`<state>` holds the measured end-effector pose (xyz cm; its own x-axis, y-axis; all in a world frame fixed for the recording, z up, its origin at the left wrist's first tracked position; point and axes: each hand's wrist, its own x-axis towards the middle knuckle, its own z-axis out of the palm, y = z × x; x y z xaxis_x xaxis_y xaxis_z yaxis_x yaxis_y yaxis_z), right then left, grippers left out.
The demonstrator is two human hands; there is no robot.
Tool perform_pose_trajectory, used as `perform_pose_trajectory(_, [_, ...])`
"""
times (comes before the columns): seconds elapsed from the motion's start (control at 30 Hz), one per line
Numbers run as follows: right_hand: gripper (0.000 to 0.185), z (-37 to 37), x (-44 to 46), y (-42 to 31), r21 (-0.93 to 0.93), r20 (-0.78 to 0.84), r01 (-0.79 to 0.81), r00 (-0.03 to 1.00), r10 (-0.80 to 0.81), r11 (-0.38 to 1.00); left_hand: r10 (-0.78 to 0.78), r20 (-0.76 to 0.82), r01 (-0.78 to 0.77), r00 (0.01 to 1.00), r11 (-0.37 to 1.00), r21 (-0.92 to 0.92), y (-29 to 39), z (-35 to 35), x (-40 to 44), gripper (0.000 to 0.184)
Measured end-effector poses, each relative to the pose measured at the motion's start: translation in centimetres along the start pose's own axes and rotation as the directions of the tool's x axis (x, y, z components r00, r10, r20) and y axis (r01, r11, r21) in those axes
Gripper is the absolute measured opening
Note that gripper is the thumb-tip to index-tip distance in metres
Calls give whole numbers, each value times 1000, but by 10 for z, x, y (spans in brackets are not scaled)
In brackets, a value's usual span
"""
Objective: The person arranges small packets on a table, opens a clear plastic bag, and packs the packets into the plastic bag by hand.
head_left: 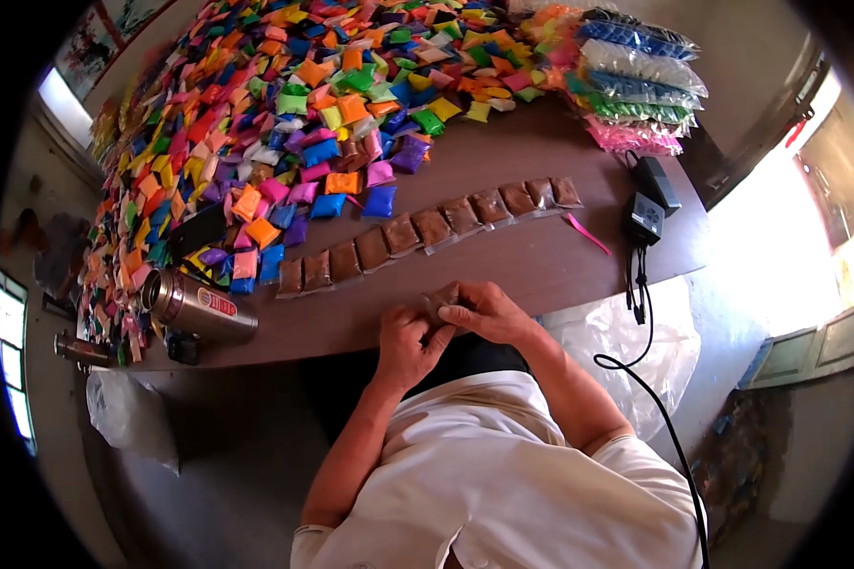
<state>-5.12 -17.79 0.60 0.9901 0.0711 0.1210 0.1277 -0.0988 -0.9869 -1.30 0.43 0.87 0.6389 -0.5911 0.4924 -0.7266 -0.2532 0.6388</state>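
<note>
My left hand (407, 343) and my right hand (487, 314) meet at the table's near edge, fingers closed on a small brown packet (436, 302). Most of that packet is hidden by the fingers. Just beyond them, a strip of brown packets (400, 234) lies slantwise on the table, its packets side by side with clear edges between them. A thin pink strip (588, 234) rests near the strip's right end.
A big heap of small colourful packets (256, 123) covers the table's far left. Stacked bags (640, 90) stand at the back right, near a black adapter (644, 220) with a cable. At the left are a metal flask (199, 305) and a dark phone-like slab (196, 230).
</note>
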Motion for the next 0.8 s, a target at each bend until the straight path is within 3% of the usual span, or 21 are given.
perform_pose_trajectory(0.07, [28,3,0,0,-81,4,44,999,-43,996,-46,21,47,999,997,-59,0,-4,1,18])
perform_pose_trajectory(0.13, [29,7,4,-7,-146,28,96,995,-93,985,49,-60,-49,997,999,-6,6,-3,4,13])
perform_pose_trajectory(0.2, [26,5,5,-20,-489,41,82,997,-70,869,1,-73,-3,997,1000,-19,3,-2,4,13])
perform_pose_trajectory(0.33, [27,6,2,-13,-424,17,80,997,-80,902,-23,-34,21,999,999,-49,-3,0,-1,12])
perform_pose_trajectory(0.4, [23,8,1,-6,-16,-31,10,999,-10,1000,11,-30,-11,999,1000,7,-3,-1,-1,13])
perform_pose_trajectory(0.43, [22,11,1,-6,79,-56,35,998,-31,996,18,-81,-15,997,999,34,-4,2,-1,19])
perform_pose_trajectory(0.47, [22,10,1,-6,78,-47,36,998,-32,996,14,-88,-10,996,999,37,-4,3,-3,19])
perform_pose_trajectory(0.53, [20,3,0,-4,-142,-19,-15,1000,13,990,15,-82,-9,997,997,74,-1,0,-4,26])
perform_pose_trajectory(0.63, [20,0,0,-3,-176,-16,-42,999,40,984,-2,-48,5,999,998,64,-4,1,-6,31])
perform_pose_trajectory(0.77, [19,2,-2,-3,-66,-12,0,1000,-1,998,11,-89,-4,996,997,74,0,2,-4,30])
perform_pose_trajectory(0.8, [18,6,-3,-13,0,-82,-16,996,16,1000,1,-120,-4,993,1000,-23,0,6,-4,29])
